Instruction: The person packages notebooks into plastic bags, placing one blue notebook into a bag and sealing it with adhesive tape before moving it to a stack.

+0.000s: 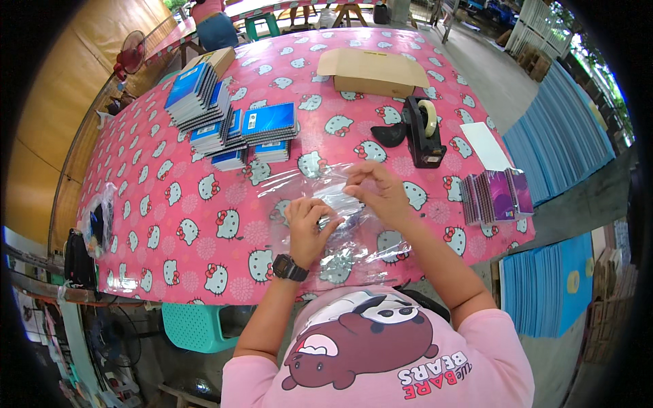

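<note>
Clear, crinkled plastic film [350, 262] lies on the table in front of me, shiny with glare. My left hand [309, 223], with a dark watch at its wrist, has curled fingers and the thumb closed on the film's left part. Thumb and fingertips of my right hand [377, 192] pinch the film near its upper right. Something whitish [333, 197] shows in the film between the hands; its kind is unclear through the glare. Beyond them stand piles of blue spiral notebooks [270, 121]. Small purple spiral notebooks [502, 197] stand together at the right.
A black tape dispenser [428, 151] stands past my right hand, beside a dark flat piece [388, 134]. Farther off is an open cardboard box [374, 81]. White card [485, 145] lies near the right edge. Blue sheet stacks [554, 139] flank the pink table [146, 262]; a green stool [194, 326] stands below.
</note>
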A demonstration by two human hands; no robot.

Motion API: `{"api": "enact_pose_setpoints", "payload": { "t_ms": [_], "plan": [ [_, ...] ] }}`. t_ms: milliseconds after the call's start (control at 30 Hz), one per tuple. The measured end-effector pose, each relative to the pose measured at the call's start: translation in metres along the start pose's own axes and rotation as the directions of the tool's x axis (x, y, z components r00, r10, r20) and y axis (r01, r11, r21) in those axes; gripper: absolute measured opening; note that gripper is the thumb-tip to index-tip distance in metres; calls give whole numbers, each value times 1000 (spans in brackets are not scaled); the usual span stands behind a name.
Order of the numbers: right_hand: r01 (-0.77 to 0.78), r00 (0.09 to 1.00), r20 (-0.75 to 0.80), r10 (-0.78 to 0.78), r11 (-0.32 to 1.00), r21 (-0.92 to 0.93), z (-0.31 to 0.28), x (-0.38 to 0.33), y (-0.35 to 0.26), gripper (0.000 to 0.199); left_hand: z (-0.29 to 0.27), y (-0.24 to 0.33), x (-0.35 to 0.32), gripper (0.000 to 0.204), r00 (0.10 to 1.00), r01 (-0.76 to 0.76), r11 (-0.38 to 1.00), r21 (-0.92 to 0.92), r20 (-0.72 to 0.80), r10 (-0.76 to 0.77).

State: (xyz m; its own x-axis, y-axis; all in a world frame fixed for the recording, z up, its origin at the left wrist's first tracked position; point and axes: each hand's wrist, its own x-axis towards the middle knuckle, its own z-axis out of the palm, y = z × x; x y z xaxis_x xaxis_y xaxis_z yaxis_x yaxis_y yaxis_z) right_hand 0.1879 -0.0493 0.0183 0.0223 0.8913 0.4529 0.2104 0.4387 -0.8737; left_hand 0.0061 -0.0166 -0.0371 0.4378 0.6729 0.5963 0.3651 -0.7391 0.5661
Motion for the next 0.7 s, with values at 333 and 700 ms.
{"api": "enact_pose_setpoints", "payload": {
  "t_ms": [333,700],
  "plan": [
    [-2,981,183,69,939,-344,-5,-18,38,66,6,9,15,33,975,120,985,-127,-174,-141],
    [-528,849,186,494,812,251,3,14,55,55,5,-48,37,29,712,698,389,-601,527,-464]
  ]
}}
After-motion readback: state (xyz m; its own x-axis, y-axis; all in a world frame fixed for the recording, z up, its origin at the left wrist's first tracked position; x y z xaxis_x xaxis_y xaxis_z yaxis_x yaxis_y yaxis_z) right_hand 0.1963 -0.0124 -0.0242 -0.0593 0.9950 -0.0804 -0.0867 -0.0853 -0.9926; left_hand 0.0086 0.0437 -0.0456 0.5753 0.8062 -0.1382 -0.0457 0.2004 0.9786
